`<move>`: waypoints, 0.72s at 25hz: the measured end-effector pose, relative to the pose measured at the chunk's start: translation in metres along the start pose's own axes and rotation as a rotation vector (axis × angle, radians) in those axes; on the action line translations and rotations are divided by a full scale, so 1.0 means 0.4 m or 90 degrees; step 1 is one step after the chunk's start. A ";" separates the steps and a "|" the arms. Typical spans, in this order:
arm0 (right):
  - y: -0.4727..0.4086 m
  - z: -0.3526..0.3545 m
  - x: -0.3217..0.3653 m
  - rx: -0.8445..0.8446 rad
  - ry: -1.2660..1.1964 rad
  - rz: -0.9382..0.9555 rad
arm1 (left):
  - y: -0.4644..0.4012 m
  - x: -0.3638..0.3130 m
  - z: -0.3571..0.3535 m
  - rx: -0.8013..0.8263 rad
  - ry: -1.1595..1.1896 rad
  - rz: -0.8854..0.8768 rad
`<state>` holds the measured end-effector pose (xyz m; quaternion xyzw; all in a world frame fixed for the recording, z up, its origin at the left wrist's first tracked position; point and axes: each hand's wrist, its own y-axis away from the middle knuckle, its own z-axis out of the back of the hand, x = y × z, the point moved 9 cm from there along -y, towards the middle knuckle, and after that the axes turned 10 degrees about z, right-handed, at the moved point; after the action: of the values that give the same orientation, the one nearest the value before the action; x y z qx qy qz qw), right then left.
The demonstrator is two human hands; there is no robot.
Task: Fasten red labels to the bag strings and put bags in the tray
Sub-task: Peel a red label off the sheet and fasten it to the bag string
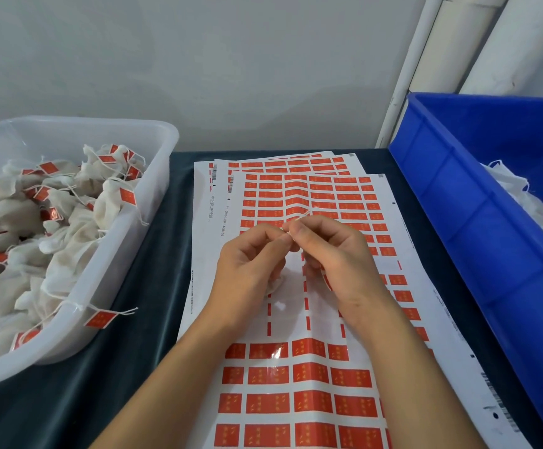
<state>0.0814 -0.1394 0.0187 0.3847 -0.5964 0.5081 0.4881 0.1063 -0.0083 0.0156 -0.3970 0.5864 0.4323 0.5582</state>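
My left hand (250, 264) and my right hand (331, 254) meet above the sheet of red labels (299, 377). Their fingertips pinch a thin white bag string (297, 218) between them. A small white cloth bag (275, 285) shows under my left palm, mostly hidden. A bit of red label (326, 281) peeks from under my right hand. The clear plastic tray (153, 176) at the left holds several white bags with red labels tied on.
A blue crate (477, 222) with unlabelled white bags stands at the right. More label sheets (283, 165) lie stacked behind. One labelled string (101, 319) hangs over the tray's front rim. Dark cloth covers the table (153, 303). A grey wall is behind.
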 end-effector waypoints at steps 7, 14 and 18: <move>0.003 0.027 -0.023 -0.083 -0.048 -0.059 | -0.006 0.016 0.003 -0.009 -0.020 0.033; 0.001 0.028 -0.034 -0.098 -0.084 -0.075 | -0.012 0.016 0.030 -0.039 0.011 0.033; -0.003 0.031 -0.033 -0.088 -0.153 -0.055 | -0.018 0.028 0.038 -0.048 0.060 0.062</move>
<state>0.0834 -0.1524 0.0059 0.4335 -0.6672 0.3948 0.4595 0.1173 0.0041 0.0039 -0.4087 0.6142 0.4612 0.4929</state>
